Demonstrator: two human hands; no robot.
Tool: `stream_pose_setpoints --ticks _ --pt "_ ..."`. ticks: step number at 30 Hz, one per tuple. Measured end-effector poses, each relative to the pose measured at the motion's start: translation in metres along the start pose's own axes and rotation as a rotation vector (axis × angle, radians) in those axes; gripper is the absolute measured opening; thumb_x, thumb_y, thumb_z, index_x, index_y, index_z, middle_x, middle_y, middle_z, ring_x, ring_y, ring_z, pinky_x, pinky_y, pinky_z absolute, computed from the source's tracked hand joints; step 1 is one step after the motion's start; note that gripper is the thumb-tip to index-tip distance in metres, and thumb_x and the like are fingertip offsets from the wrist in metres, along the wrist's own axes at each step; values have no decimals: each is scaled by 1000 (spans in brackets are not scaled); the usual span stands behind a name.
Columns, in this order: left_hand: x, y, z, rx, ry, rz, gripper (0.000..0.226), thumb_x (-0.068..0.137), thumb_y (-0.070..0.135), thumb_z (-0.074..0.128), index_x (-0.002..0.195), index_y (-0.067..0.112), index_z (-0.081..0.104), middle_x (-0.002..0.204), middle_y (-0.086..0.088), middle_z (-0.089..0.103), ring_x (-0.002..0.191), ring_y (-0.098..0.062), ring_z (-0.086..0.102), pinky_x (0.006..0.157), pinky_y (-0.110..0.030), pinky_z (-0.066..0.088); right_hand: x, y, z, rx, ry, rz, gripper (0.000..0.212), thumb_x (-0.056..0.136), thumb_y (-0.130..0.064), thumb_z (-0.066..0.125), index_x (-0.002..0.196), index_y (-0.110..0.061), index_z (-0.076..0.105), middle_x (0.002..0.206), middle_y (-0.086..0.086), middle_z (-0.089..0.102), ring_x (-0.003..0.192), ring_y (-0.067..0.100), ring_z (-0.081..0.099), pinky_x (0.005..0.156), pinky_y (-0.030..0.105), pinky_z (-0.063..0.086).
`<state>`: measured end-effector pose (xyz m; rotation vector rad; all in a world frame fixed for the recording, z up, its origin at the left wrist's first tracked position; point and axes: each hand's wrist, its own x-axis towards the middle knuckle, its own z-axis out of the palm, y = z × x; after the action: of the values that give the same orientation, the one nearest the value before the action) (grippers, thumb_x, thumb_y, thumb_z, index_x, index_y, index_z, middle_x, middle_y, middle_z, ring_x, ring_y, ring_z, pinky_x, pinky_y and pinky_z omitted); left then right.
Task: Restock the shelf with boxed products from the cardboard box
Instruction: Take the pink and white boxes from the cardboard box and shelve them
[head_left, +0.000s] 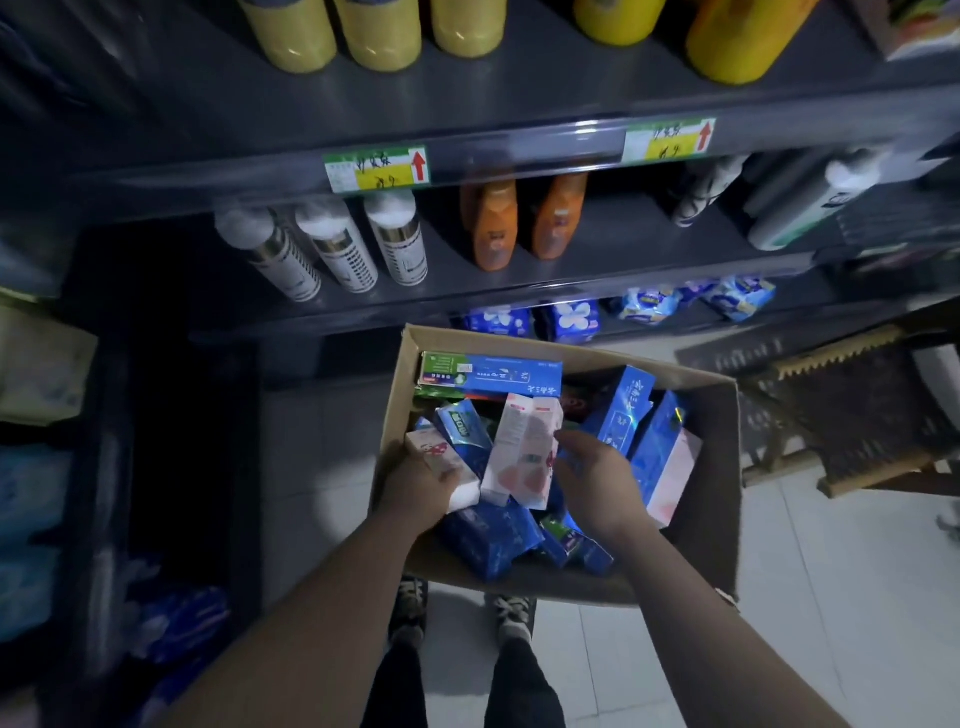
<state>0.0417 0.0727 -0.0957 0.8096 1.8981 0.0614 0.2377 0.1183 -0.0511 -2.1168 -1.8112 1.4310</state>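
Observation:
An open cardboard box sits on the floor below the dark shelf, filled with several blue, green and pink-white boxed products. My left hand grips a small white and pink box at the box's left side. My right hand reaches into the middle, its fingers curled against a tall pink and white box and the blue boxes beside it. Whether it grips one is hidden.
The shelf holds white spray cans, orange bottles and yellow bottles above; blue packs lie on the lowest level. A black crate stands right of the box. My shoes are just behind it.

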Motion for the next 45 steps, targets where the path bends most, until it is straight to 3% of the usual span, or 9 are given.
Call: stream_pose_setpoints --ticks 6,11,15,21,23,27,31,37,45 --pt "1 5 5 -430 -58 -289 26 91 28 62 113 16 55 116 -9 57 107 -30 57 78 -41 57 13 6 9 3 -18 36 39 97 -11 47 136 -11 52 132 10 59 113 25 59 71 20 39" --pt "-4 1 -3 -400 34 -167 30 87 29 65 114 16 60 104 -3 63 97 -24 61 82 -44 57 20 3 18 10 -52 125 25 93 -4 44 113 -4 59 99 9 63 71 20 55 43 17 35" --pt "-19 -1 -26 -111 230 36 27 86 27 63 105 8 64 100 -8 68 87 -23 61 70 -26 43 24 -2 31 30 -113 226 26 92 -8 47 117 -4 56 107 10 59 85 27 58 52 24 42" --pt "-24 3 -50 -129 310 208 18 91 20 59 104 8 63 96 -6 66 79 -21 59 61 -28 44 34 -2 55 -42 -152 320 42 94 -16 54 130 2 45 126 15 53 112 31 52 80 34 48" --pt "-21 -2 -54 -156 335 221 20 91 21 58 106 9 63 99 -8 66 80 -19 59 61 -24 39 34 -3 60 -85 -143 331 46 95 -15 50 136 2 35 131 18 48 118 34 49 78 36 47" --pt "-20 -8 -59 -238 340 236 18 92 20 59 106 10 64 96 -4 66 74 -8 59 55 -11 40 32 -5 60 102 -72 365 42 94 -16 46 135 -10 40 121 16 57 91 29 57 56 28 41" --pt "-23 -12 -69 -310 342 223 31 92 22 60 120 10 60 111 -8 65 89 -20 64 64 -21 43 25 -14 52 237 -29 364 47 95 -20 50 137 -7 33 122 16 56 88 26 52 49 25 35" --pt "-48 -7 -95 -399 407 285 41 92 19 60 131 11 50 113 -7 61 97 -20 60 81 -32 52 -6 -43 29 383 35 298 35 92 -23 56 115 3 56 99 13 62 65 15 55 37 17 39" --pt "-102 6 -149 -566 515 331 39 91 22 62 126 8 54 110 -6 59 98 -22 60 82 -45 57 -62 -106 -18 674 31 81 22 85 -15 68 102 -2 64 86 9 68 64 17 62 47 25 46"
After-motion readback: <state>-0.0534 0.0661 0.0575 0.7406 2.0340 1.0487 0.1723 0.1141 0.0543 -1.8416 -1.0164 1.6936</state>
